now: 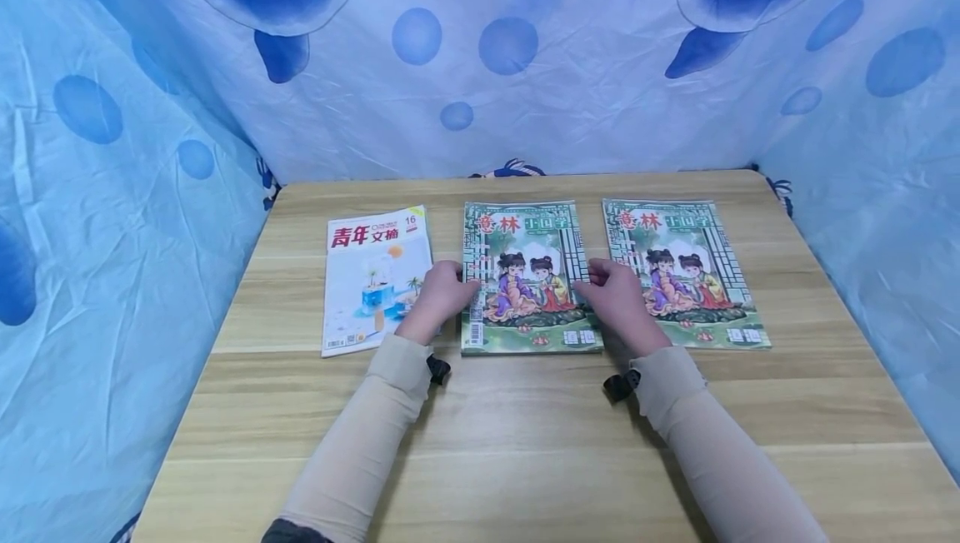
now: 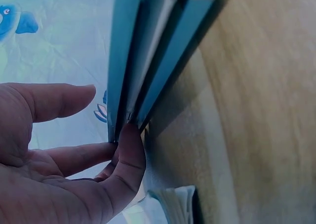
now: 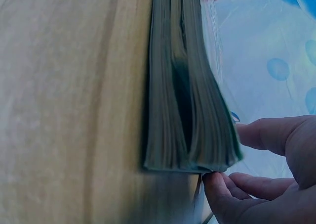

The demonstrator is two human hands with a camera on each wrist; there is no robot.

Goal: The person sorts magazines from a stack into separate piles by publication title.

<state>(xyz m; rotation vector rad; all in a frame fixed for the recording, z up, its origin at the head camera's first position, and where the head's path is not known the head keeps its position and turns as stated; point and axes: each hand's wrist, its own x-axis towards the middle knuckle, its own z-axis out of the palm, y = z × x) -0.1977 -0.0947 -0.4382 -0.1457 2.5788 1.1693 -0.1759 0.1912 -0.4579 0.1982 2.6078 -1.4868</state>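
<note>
A stack of magazines (image 1: 533,276) lies at the middle of the table, its green top cover showing two cartoon children. My left hand (image 1: 444,289) is at its left edge. In the left wrist view, fingertips (image 2: 132,137) touch the teal and pale spines (image 2: 165,51), while the thumb (image 2: 74,98) stands out above them. On the other side, my right hand (image 1: 617,297) touches the stack's right edge. The right wrist view shows its thumb (image 3: 261,132) at the top cover and its fingers against the side of the pages (image 3: 190,110).
A white magazine (image 1: 360,285) with red lettering lies to the left, partly behind my left hand. Another green magazine (image 1: 693,276) with the same cover lies to the right. Blue dolphin-print cloth (image 1: 360,135) hangs around the wooden table (image 1: 525,443).
</note>
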